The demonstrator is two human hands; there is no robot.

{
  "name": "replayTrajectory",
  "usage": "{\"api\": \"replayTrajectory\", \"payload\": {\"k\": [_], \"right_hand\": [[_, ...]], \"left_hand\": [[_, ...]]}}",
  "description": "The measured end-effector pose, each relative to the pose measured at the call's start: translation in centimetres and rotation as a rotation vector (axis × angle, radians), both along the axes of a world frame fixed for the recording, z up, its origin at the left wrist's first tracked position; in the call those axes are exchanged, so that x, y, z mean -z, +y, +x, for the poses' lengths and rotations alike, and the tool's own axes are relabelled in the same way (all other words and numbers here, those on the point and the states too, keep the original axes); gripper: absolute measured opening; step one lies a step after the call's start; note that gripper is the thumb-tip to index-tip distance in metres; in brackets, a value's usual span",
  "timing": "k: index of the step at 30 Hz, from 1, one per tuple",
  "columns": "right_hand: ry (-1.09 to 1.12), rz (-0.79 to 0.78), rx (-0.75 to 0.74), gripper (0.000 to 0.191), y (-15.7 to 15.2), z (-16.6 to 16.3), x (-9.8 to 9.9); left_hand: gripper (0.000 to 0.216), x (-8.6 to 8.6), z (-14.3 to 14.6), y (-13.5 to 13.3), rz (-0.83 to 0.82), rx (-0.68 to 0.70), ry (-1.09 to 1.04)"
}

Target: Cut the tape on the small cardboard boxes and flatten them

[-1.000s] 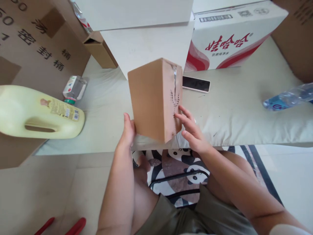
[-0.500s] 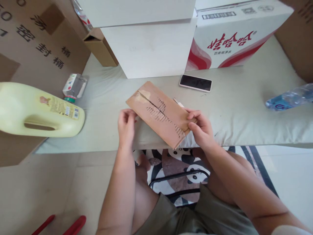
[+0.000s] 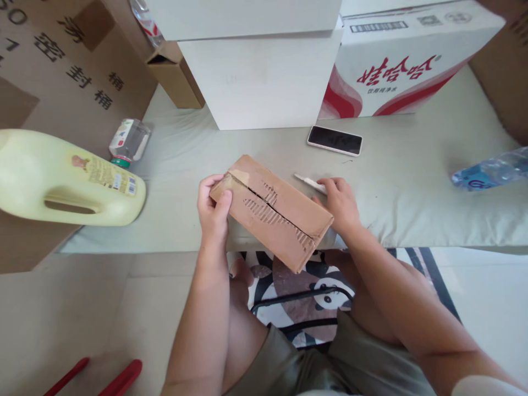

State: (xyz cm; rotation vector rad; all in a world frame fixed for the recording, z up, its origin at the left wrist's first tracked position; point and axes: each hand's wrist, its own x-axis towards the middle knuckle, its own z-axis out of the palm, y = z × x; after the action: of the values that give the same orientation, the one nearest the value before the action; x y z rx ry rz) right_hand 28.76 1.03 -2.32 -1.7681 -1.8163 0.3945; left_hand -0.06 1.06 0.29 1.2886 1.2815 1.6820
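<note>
Lying flat at the near edge of the pale grey padded surface point(image 3: 396, 198): small brown cardboard box point(image 3: 272, 212), torn seam up. Left hand point(image 3: 212, 212) pinching its left end; right hand point(image 3: 340, 203) curled onto a thin white tool point(image 3: 309, 182) just beside the box. Best kept braced firmly from the left, with the seam facing up and steady.

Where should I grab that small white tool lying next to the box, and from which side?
Take the white tool by its near end, beside the right hand, coming from above with fingertips. It is thin and lies flat on the mat, so a pinch across its width probably suits best. The left hand holds the box.
</note>
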Motion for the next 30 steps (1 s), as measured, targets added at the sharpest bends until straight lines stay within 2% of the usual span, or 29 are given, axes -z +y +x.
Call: {"api": "replayTrajectory", "payload": {"k": [4, 8, 10, 12, 14, 17, 21, 23, 25, 27, 30], "right_hand": [[-0.256, -0.028, 0.075, 0.04, 0.5, 0.9, 0.0], [-0.302, -0.128, 0.13, 0.025, 0.7, 1.7, -0.5], [-0.156, -0.099, 0.124, 0.027, 0.6, 1.6, -1.2], [0.118, -0.055, 0.047, 0.034, 0.0, 1.1, -2.7], [0.374, -0.012, -0.068, 0.039, -0.8, 0.2, -4.9], [0.573, 0.056, -0.147, 0.031, -2.5, -1.5, -8.8], [0.913, -0.138, -0.301, 0.029, -4.1, -2.5, -12.5], [1.0, -0.246, -0.35, 0.035, -4.4, -2.3, -13.3], [1.024, -0.276, -0.353, 0.043, -4.4, -2.0, -13.4], [1.015, -0.23, -0.347, 0.047, -4.5, -1.9, -13.3], [0.997, -0.039, -0.358, 0.037, -5.1, -2.2, -12.9]], "left_hand": [[0.051, -0.1, 0.2, -0.2, 0.001, -0.024, 0.024], [0.051, -0.1, 0.2, -0.5, 0.001, 0.003, 0.026], [0.05, 0.0, 0.5, -0.6, -0.005, 0.015, 0.025], [0.05, 0.0, 1.1, -0.7, -0.006, 0.043, 0.025], [0.051, -0.1, 2.0, -0.8, -0.002, 0.091, 0.032], [0.049, -0.1, 3.4, -1.0, -0.004, 0.154, 0.038], [0.051, -0.2, 4.1, -1.4, -0.03, 0.173, 0.026], [0.054, -0.2, 4.0, -1.6, -0.043, 0.175, 0.023], [0.054, -0.2, 3.9, -1.7, -0.047, 0.179, 0.028], [0.052, -0.2, 3.8, -1.7, -0.04, 0.179, 0.033], [0.052, -0.2, 3.9, -1.6, -0.02, 0.171, 0.05]]}}
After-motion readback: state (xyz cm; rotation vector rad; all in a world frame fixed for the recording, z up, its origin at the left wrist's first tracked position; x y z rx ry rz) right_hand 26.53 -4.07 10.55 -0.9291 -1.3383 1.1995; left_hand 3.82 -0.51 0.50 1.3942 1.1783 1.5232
